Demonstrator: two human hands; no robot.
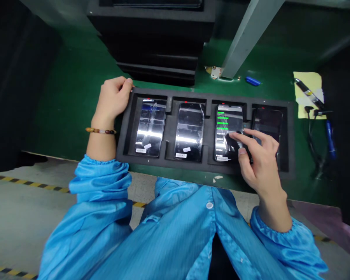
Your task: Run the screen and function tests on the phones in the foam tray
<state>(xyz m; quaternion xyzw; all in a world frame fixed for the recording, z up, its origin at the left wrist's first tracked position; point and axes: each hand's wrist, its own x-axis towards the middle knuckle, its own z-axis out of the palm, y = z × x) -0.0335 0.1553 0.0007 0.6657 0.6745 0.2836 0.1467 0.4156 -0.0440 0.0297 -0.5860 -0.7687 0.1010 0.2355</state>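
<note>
**We Found the Right Hand [258,155] at the Lit Phone [225,127]**

A black four-slot tray [210,132] lay mid-view on the green table [72,89], and we counted one phone in each slot. The lit phone sat toward three o'clock of the tray's centre, showing green bars [223,123] above white text [220,139]. The right hand reached over it from four o'clock, empty, fingers loosely spread, the index fingertip [231,135] at the display; we could not tell whether it pressed.

The fourth phone [268,120], dark, lay partly beneath that hand at the three-o'clock end. Toward nine o'clock we saw the second phone [190,120] and, farther out, the first phone [151,120], both streaked with reflections and bearing white stickers [147,146] near six o'clock.

The left hand [114,95] was curled closed at the tray's ten-o'clock corner; we could not tell whether it gripped the edge. At eleven o'clock stood a black stack [157,46], at one o'clock a grey post [247,39] and a blue cap [253,81]. At two o'clock a pen [309,93] lay across yellow paper [315,81].
</note>
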